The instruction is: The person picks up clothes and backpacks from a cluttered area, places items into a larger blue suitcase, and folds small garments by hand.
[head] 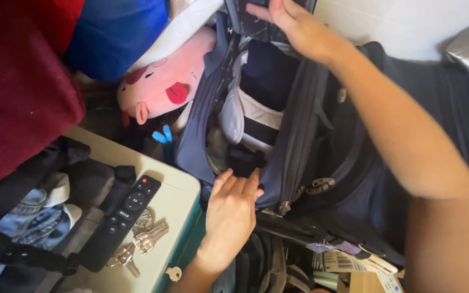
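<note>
The backpack point(299, 135) sits open between the pink plush toy point(164, 81) and a dark bag, stuffed and soft-sided, likely heavy and floppy. The left hand point(232, 211) pinches its zipper edge, a firm place to hold; the right hand point(294, 24) clasps a flat dark item at the top.

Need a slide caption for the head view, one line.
Left hand holds open a navy backpack while right hand reaches in; remote and keys alongside.

Right hand point(294, 24) fingertips cut by top edge.
</note>
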